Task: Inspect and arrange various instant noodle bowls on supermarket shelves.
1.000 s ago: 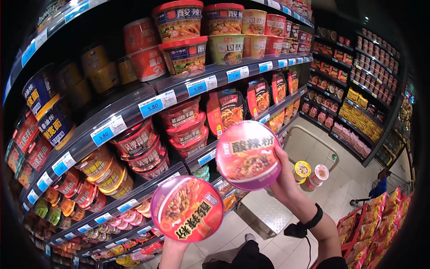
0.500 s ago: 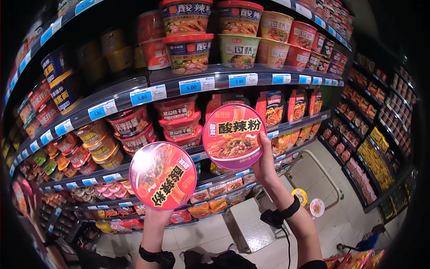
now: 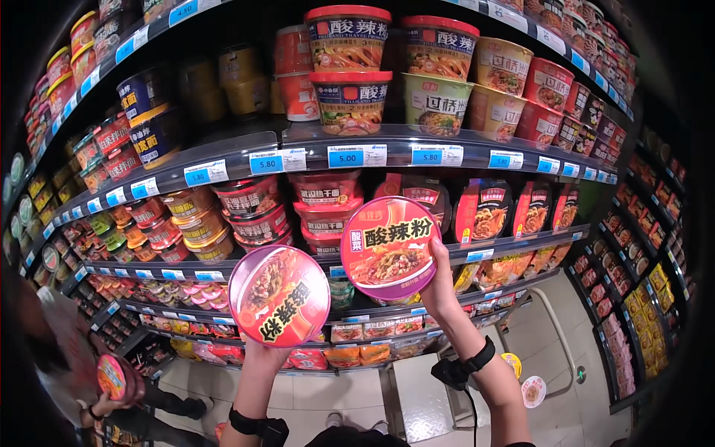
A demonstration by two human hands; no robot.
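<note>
My left hand (image 3: 265,355) grips a round instant noodle tub (image 3: 278,298) from below, its red lid with a purple rim facing me and the print tilted sideways. Higher and to the right, my right hand (image 3: 441,281) is closed on a second, matching noodle tub (image 3: 392,252), its lid nearly upright. A small gap separates the two tubs. Both are held in the air before the shelves, and the fingers behind them are mostly hidden. Each wrist wears a black band.
Stacked noodle bowls (image 3: 351,104) fill the upper shelf (image 3: 298,155); red packs (image 3: 484,212) stand lower right. A metal step platform (image 3: 424,398) is on the floor, with two tubs (image 3: 533,391) beyond it. At left, another person (image 3: 63,328) holds a red tub (image 3: 112,378).
The shelves have shifted rightward in view, and the other person at left shows more fully. Both my hands keep hold of their tubs, which sit slightly lower; the left one has turned a little.
</note>
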